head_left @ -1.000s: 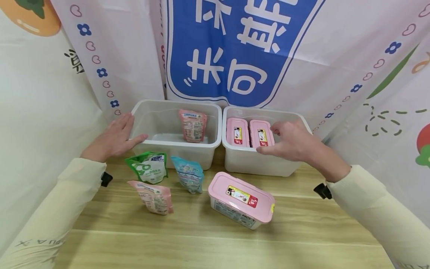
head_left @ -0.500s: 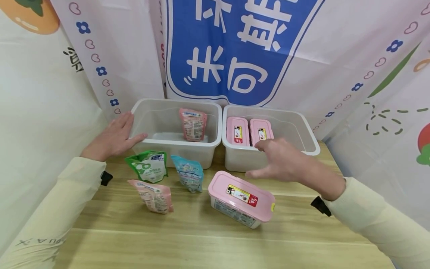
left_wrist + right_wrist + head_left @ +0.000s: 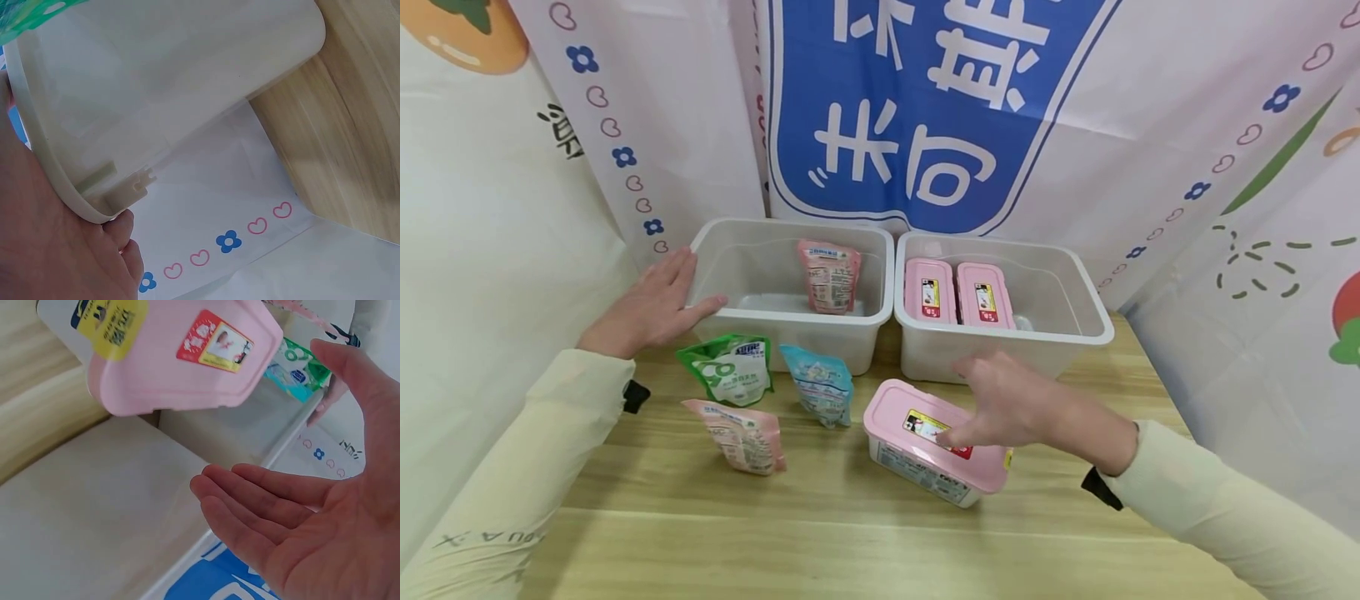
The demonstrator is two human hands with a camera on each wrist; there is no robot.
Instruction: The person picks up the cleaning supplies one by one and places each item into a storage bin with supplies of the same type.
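Grips the left bin (image 3: 850, 333) by its rim with the left hand (image 3: 651, 304); holds the right hand (image 3: 1015, 404), loose-fingered, grasping nothing, over the pink-lidded box (image 3: 913, 450) on the table (image 3: 820, 550). Probably stiff, weighty, slick-lidded; best clasped by the long sides.

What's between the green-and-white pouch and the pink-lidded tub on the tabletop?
In the head view, the blue pouch, with bare tabletop separating it from the green-and-white pouch and the pink-lidded tub.
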